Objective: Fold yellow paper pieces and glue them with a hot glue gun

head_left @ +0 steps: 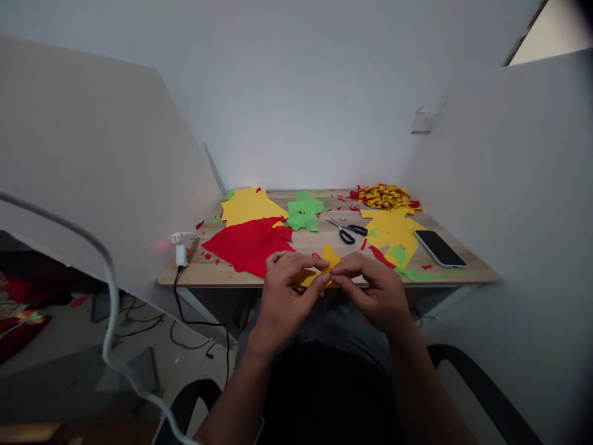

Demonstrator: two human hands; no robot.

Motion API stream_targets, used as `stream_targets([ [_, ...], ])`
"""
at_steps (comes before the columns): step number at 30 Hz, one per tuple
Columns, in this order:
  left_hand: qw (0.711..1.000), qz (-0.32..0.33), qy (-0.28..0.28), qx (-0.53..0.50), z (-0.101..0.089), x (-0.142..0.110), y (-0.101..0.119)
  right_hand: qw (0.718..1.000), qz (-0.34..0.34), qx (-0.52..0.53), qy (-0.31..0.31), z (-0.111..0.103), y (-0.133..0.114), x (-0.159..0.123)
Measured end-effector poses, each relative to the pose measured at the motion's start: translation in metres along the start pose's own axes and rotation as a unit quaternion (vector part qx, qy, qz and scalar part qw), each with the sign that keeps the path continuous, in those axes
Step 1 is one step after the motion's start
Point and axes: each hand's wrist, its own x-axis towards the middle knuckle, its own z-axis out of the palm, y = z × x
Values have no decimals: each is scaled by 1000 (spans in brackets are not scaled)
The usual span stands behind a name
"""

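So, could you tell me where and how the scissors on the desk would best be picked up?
I'd grip the scissors by their dark handles, coming from the near right with the right hand: the loops spread towards that side, while the blades point away to the far left.

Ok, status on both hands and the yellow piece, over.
Left hand and right hand pinching small yellow piece between them, at table's near edge. Scissors lying open beyond, not in the way.
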Motion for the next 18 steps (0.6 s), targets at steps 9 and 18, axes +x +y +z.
stream_targets([
  [9, 999, -20, 40, -3, 2, -2, 0, 980, 166, 103, 26, 8, 2, -4],
  [18, 999, -34, 33, 23, 1, -1, 4, 983, 138, 121, 2, 12, -2, 0],
])
